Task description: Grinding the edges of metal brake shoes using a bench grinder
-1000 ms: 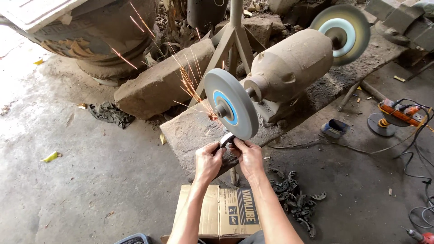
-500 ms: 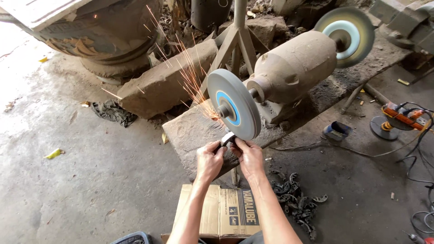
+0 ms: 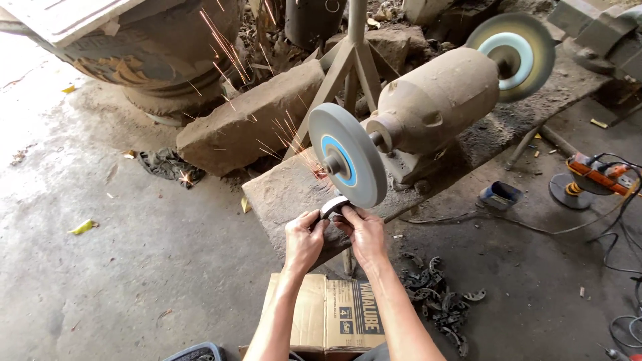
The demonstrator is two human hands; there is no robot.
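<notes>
Small dark metal part [image 3: 332, 206], pinched between left hand [image 3: 304, 242] and right hand [image 3: 362, 232], fingers of both closed on it, pressed to near lower rim of grey grinding wheel [image 3: 346, 163]. Sparks [image 3: 281, 130] thrown far-left toward stone block [image 3: 251, 118]. Best handled with light, even pressure, fingertips clear of rim. Cardboard box [image 3: 328, 314] near; pile of metal pieces [image 3: 438, 301] right.

We stand on a stained grey concrete floor [image 3: 134, 281], brightly daylit at the left of the frame. A large rusty drum [image 3: 154, 60] sits upper left, a stone block [image 3: 247, 120] beside it. Cables [image 3: 622, 234] trail at the right edge; a cardboard box [image 3: 334, 314] lies bottom centre.
</notes>
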